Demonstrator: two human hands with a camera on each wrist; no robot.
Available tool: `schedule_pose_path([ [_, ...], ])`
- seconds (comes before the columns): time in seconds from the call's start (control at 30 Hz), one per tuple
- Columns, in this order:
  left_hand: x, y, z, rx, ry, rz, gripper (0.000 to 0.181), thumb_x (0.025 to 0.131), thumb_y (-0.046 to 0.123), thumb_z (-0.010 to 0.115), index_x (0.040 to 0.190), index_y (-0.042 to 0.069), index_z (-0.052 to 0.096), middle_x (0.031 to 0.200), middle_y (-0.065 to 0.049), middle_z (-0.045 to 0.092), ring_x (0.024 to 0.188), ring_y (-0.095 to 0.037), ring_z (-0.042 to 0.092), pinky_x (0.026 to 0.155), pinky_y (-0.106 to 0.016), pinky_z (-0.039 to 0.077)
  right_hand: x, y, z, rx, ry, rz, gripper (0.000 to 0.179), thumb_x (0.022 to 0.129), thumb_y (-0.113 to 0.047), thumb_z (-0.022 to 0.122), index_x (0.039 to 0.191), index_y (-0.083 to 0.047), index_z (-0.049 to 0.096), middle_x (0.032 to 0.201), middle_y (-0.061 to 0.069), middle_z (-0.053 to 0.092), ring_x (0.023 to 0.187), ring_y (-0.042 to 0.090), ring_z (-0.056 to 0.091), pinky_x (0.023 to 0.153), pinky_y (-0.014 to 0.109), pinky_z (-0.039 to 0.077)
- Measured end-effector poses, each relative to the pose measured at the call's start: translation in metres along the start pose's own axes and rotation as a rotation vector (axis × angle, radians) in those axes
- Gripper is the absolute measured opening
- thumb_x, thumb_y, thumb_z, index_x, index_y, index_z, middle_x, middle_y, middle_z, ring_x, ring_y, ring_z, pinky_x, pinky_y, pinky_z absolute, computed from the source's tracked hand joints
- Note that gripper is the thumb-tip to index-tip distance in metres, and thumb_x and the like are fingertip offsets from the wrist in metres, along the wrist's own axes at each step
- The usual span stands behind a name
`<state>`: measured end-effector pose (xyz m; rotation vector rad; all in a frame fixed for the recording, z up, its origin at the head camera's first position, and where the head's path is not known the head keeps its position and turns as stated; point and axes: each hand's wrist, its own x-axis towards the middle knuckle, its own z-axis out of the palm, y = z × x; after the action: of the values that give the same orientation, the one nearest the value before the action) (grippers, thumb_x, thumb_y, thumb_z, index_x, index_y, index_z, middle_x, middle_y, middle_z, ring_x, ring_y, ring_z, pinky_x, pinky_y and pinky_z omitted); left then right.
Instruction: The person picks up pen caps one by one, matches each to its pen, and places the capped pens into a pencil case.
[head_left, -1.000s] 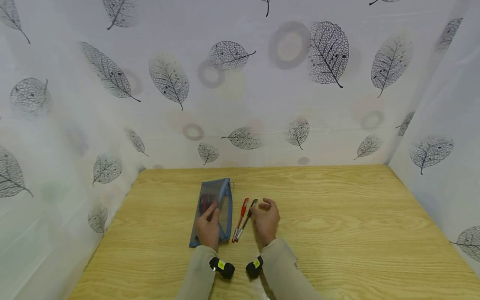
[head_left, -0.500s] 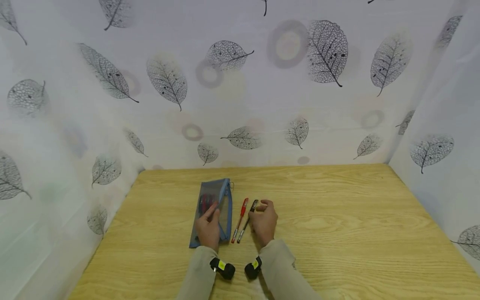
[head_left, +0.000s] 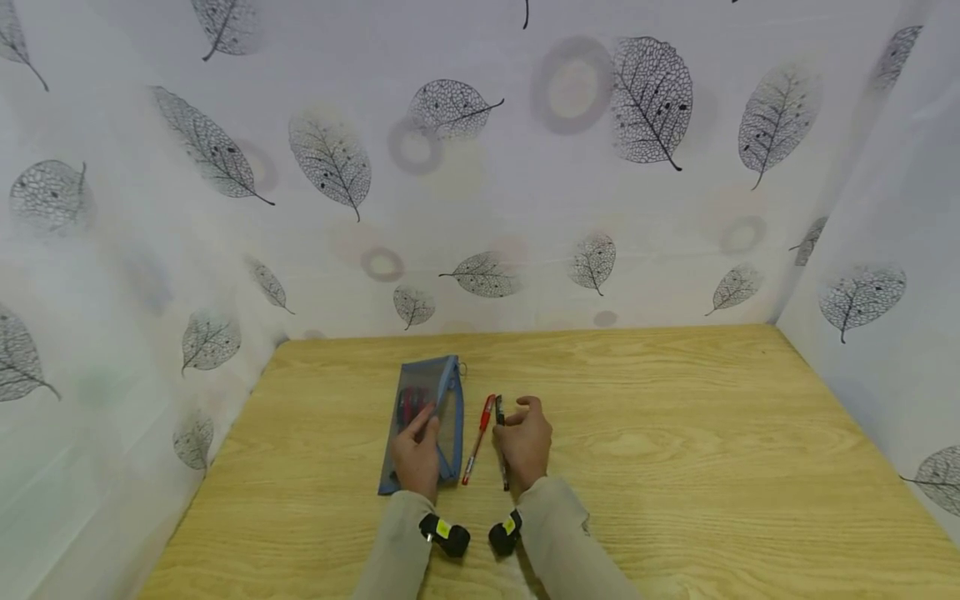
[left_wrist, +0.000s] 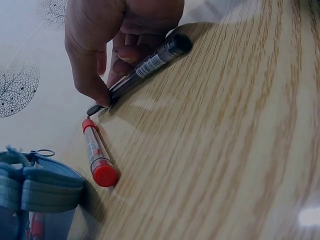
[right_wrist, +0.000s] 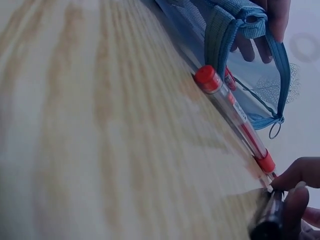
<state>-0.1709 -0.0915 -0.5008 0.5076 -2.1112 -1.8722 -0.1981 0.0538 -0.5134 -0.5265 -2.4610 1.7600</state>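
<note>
A blue-edged mesh zip pencil case [head_left: 417, 377] lies on the table with its mouth gaping to the right. My left hand [head_left: 417, 460] holds the near side of that mouth, with fingertips showing through the opening in the right wrist view. Just right of the case lies a red gel pen [head_left: 486, 412], cap end away from me. Thumb and fingers of my right hand [head_left: 527, 446] pinch a black gel pen [left_wrist: 152, 64] beside it. Its rear end is tilted up off the table in the left wrist view. Dark and red items [head_left: 412, 405] show through the mesh.
The wood-grain table [head_left: 675, 467] extends to both sides and toward me. White sheeting [head_left: 495, 192] with leaf prints walls it in at the back and sides. A metal ring [head_left: 462, 368] hangs at the case's far corner.
My right hand has taken hold of the black pen and swung its near end to the right, away from the red pen. The left hand and pencil case stay put.
</note>
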Motion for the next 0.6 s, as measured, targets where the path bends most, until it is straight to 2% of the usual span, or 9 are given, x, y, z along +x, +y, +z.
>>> schedule_pose_path([
  [0.07,0.0000,-0.0003,0.0001,-0.002,0.000,0.002,0.026,0.096,0.011,0.060,0.120,0.013,0.069,0.127,-0.008,0.063,0.065,-0.012,0.049,0.052,-0.022,0.038,-0.0001,0.0000,-0.0002,-0.008,-0.004,0.003,0.055,0.074,0.001,0.073,0.125,-0.002,0.051,0.090,0.012,0.067,0.074,0.021,0.062,0.064,0.033,0.050],
  [0.3,-0.0005,-0.0001,-0.0003,0.004,-0.007,0.008,0.027,0.096,0.012,0.060,0.121,0.013,0.068,0.128,-0.008,0.062,0.047,-0.008,0.033,0.043,-0.022,0.031,-0.0029,-0.0005,-0.0013,0.073,-0.015,0.011,0.056,0.077,0.000,0.070,0.128,-0.001,0.047,0.091,0.015,0.067,0.045,0.012,0.056,0.038,0.025,0.045],
  [0.5,-0.0014,0.0009,0.0000,0.013,-0.010,0.021,0.027,0.096,0.011,0.060,0.122,0.011,0.068,0.128,-0.010,0.061,0.055,-0.013,0.041,0.048,-0.023,0.035,-0.0034,0.0013,-0.0003,0.095,-0.007,0.010,0.054,0.079,-0.003,0.069,0.128,0.002,0.049,0.092,0.015,0.067,0.042,0.010,0.053,0.036,0.024,0.044],
  [0.6,-0.0007,0.0001,0.0008,0.009,-0.004,0.022,0.027,0.096,0.011,0.060,0.121,0.012,0.069,0.127,-0.008,0.062,0.072,-0.018,0.054,0.055,-0.021,0.039,-0.0027,0.0021,0.0000,0.069,0.003,0.005,0.052,0.078,-0.005,0.070,0.126,0.004,0.053,0.092,0.015,0.068,0.046,0.010,0.055,0.038,0.023,0.043],
])
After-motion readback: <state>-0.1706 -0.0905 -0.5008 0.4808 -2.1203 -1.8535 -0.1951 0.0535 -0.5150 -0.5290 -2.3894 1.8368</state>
